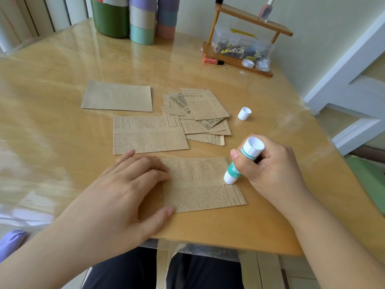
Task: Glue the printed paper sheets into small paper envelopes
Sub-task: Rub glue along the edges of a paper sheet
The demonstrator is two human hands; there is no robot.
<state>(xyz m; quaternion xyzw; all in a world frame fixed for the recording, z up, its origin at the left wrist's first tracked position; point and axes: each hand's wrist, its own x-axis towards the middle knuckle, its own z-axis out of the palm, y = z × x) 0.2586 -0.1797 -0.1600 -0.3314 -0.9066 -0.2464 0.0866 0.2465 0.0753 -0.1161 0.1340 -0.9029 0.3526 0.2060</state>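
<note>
Both forearms are seen bare, with no sleeve reaching the wrists; no ring, watch or bracelet is worn on the left hand (125,190) or the right hand (273,172); the nails are kept short and unpainted; dark trousers (129,270) are worn.

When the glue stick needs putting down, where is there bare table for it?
Bare table lies left of the plain brown sheet, and between the white cap and the wooden rack. The middle is crowded with the pile of printed pieces.
</note>
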